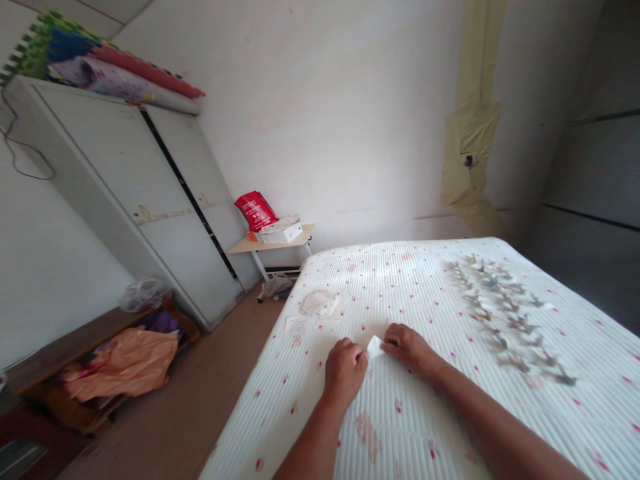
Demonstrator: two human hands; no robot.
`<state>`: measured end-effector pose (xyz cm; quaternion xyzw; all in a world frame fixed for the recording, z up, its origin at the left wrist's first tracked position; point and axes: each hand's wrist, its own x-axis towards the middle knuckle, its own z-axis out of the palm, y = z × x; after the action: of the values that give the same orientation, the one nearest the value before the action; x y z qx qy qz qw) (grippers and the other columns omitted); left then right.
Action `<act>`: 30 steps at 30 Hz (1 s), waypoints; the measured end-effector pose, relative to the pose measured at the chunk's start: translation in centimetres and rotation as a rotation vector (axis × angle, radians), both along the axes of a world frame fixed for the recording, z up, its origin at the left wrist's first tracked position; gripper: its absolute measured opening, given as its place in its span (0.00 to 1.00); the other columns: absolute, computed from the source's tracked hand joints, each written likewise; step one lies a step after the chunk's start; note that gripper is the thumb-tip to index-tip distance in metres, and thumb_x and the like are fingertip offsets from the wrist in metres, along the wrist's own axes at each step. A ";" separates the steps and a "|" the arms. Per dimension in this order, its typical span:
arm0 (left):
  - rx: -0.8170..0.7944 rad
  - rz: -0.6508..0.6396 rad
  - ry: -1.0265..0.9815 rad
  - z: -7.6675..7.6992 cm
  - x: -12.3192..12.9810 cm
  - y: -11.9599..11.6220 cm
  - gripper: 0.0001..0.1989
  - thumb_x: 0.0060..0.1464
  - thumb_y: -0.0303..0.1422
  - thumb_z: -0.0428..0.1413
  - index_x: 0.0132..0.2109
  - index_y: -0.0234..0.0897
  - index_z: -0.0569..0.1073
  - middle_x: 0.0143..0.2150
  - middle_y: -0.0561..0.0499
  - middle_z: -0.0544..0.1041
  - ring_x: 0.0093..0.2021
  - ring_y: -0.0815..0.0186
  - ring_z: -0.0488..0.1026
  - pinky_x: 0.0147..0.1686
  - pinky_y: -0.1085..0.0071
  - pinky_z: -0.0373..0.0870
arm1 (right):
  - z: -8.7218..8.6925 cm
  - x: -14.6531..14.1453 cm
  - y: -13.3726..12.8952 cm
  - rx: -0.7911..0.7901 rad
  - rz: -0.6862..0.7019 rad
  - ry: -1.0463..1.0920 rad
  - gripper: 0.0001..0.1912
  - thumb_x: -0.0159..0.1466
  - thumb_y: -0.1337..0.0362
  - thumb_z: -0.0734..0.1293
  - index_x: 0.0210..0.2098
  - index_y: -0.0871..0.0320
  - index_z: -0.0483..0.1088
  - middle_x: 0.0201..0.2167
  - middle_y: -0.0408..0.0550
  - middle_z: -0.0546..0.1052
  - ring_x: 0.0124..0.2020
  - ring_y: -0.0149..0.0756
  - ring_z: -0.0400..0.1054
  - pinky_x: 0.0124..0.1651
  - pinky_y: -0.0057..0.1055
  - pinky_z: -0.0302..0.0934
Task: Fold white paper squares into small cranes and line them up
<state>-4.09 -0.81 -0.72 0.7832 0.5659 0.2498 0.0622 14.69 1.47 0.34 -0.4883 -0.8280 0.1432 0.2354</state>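
Observation:
Between my two hands is a small white piece of folded paper (375,348), just above or on the patterned bedspread (400,407). My left hand (345,370) pinches its left edge with thumb and fingers. The right-hand side of the paper is gripped by my right hand (407,347), its fingers closed and curled. Beyond my left hand lies a loose pile of printed paper pieces (320,303). To the right, several small folded paper figures (500,300) stand in rows; they look like paper cranes, though their detail is blurred.
A small table (273,245) beyond the bed's far left corner carries a red bag (256,211) and a white box (283,231). Grey metal cabinets (125,173) stand at left, rolled mats (130,83) on top. An orange plastic bag (125,363) lies on a low wooden bench.

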 end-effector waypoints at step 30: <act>-0.151 0.105 0.277 1.3 0.9 -1.0 0.07 0.50 0.30 0.49 0.34 0.36 0.71 0.37 0.49 0.68 0.41 0.64 0.63 0.39 0.70 0.56 | 0.5 -2.2 0.5 -0.018 -0.220 -0.353 0.10 0.61 0.59 0.60 0.33 0.59 0.68 0.36 0.50 0.71 0.39 0.37 0.65 0.36 0.29 0.53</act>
<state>-3.14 -1.78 0.63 0.7725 0.6265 0.0991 0.0290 12.53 1.93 0.84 -0.5955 -0.7967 0.0360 0.0965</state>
